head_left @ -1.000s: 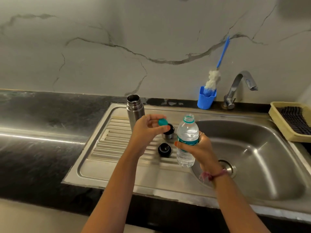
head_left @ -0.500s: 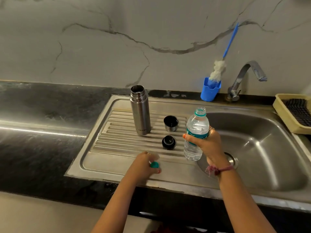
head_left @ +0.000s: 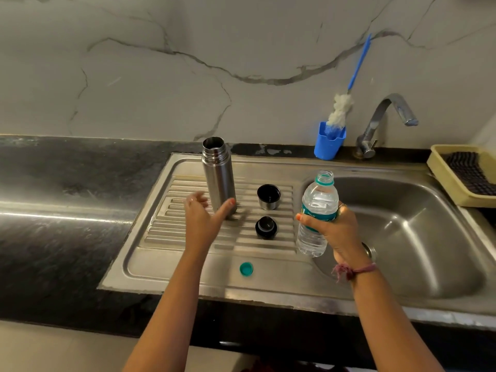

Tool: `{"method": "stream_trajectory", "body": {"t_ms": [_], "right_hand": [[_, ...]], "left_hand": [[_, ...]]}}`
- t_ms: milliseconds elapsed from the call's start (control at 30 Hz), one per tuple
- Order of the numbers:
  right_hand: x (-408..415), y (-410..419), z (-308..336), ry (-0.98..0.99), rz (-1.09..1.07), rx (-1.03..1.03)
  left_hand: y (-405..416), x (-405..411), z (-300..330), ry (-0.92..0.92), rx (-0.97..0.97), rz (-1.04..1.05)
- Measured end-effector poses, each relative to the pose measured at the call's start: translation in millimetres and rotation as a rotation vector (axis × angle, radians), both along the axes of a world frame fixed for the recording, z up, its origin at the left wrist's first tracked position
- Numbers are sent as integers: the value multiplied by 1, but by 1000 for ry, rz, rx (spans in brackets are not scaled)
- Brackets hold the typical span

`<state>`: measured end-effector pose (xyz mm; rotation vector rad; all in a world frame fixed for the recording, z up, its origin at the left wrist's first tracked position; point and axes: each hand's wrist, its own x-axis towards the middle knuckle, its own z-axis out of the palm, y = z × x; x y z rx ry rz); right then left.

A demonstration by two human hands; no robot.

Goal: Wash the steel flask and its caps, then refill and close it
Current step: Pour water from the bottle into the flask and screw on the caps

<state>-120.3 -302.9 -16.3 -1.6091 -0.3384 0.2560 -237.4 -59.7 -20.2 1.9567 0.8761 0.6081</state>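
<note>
I'm seeing the left hand (head_left: pixel 200 217) spreading open beside the upright flask (head_left: pixel 218 174), while the right hand (head_left: pixel 331 228) is gripping the uncapped bottle (head_left: pixel 318 210) over the drainboard (head_left: pixel 188 264).

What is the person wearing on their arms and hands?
Both arms are bare, with no sleeves in view. The right hand has a reddish-purple thread band tied round the wrist, with frayed ends, and a ring on one finger. The nails look painted orange-red. The left hand wears nothing I can see.
</note>
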Motion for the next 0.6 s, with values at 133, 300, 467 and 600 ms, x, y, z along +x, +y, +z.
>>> {"method": "stream_trajectory", "body": {"t_ms": [133, 300, 467, 600], "right_hand": [[0, -3, 2, 15, -9, 20], [4, -8, 2, 15, -17, 26], [9, -13, 5, 0, -31, 19], [16, -20, 5, -20, -67, 8]], "left_hand": [[21, 35, 19, 16, -89, 1], [27, 56, 13, -52, -174, -55], [22, 58, 13, -132, -198, 29], [21, 57, 17, -181, -211, 59]]}}
